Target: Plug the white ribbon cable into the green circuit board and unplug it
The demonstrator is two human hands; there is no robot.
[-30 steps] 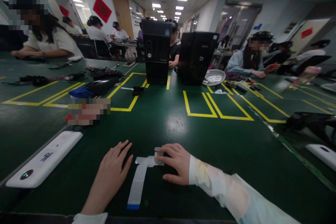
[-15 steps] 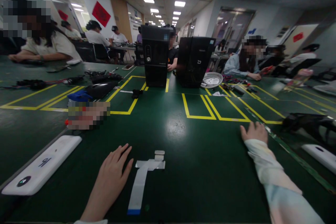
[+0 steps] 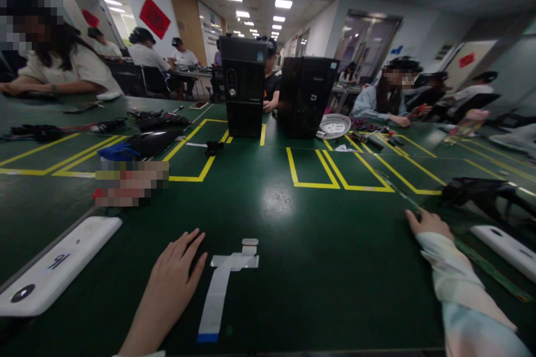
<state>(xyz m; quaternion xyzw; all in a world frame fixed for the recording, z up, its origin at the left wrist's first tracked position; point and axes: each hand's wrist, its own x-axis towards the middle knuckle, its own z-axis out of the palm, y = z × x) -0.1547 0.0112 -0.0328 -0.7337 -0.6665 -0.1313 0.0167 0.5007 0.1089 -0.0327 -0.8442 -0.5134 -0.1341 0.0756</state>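
My left hand [image 3: 178, 268] lies flat on the green table [image 3: 318, 279], fingers stretched out and holding nothing. Just right of it is a white flat ribbon cable [image 3: 213, 304] with a blue end. Strips of clear tape [image 3: 234, 261] cross its upper part, and a small pale connector [image 3: 250, 242] sits at the far end. Farther right, my right hand [image 3: 431, 224] rests palm down with the thumb apart from the fingers. It is beside a narrow green strip [image 3: 488, 265] running along the table, and nothing shows in its grasp.
Two black computer towers [image 3: 243, 89] stand at the back beside a white basket [image 3: 334, 126]. White devices [image 3: 62, 262] lie left and right. Yellow tape [image 3: 316, 184] marks the table. Dark cables [image 3: 37, 132] and a black object [image 3: 481, 192] lie around. Several people sit beyond.
My right hand has moved right and a little nearer, onto the green strip's side. My left hand and the ribbon cable keep their places; the view has shifted slightly.
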